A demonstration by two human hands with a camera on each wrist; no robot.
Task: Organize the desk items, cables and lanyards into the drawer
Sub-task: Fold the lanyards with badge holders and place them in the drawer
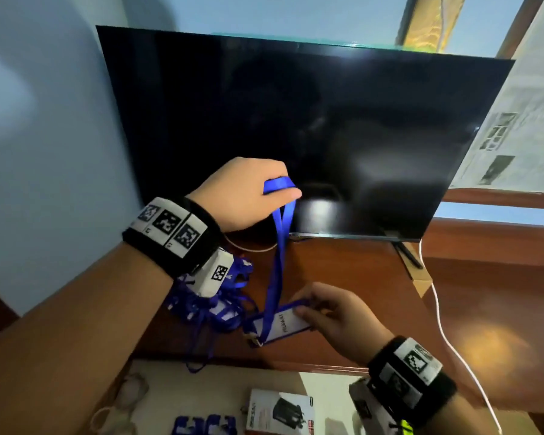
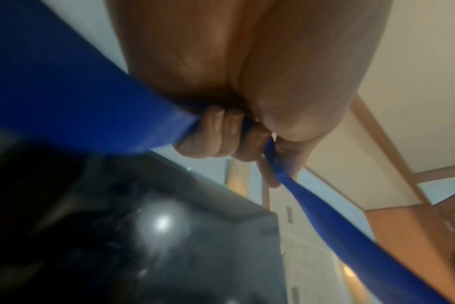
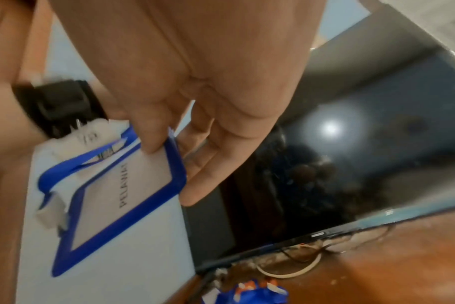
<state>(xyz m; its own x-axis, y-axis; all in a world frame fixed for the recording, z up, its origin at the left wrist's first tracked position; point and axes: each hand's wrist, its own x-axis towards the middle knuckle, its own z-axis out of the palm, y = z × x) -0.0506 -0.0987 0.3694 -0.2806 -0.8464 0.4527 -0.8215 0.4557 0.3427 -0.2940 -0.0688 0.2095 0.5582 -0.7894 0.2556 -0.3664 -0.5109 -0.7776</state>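
Head view: the lanyard strap (image 1: 278, 233) is pinched by the left hand (image 1: 242, 196), and below that grip the badge (image 1: 280, 324) is held at its edge by the right hand (image 1: 336, 318). The strap is best folded down onto the badge before the drawer (image 1: 201, 390).

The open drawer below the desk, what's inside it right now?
In the drawer you can see a boxed gadget, blue lanyards and pale coiled cables. The right hand and its wristband cover the right part, and the frame edge cuts off the front.

Lanyard pile (image 1: 208, 306) on desk (image 1: 343, 277), before the television (image 1: 311, 130).
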